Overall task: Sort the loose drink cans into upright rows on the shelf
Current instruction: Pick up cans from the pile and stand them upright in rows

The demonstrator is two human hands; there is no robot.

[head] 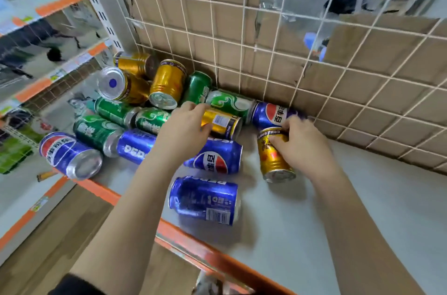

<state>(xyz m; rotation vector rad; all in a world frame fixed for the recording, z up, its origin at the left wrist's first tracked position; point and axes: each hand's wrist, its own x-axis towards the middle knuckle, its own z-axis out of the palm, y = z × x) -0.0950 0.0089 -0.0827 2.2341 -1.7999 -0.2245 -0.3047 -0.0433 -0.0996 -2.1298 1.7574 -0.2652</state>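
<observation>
Barely begun: no upright row yet on grey metal shelf (350, 198). My left grip (186, 130) curls round lying gold barcode-labelled drink can (221, 123). My right grip (300, 144) clasps second gold ribbed drink can (274, 157), not yet upright. Heap of blue, green and gold cans (116, 113) lies left of both grips, unsorted.

Bare shelf (362, 210) lies open to the right. Loose cans (135, 111) crowd the left corner, and a wire grid (244, 36) closes the back.
</observation>
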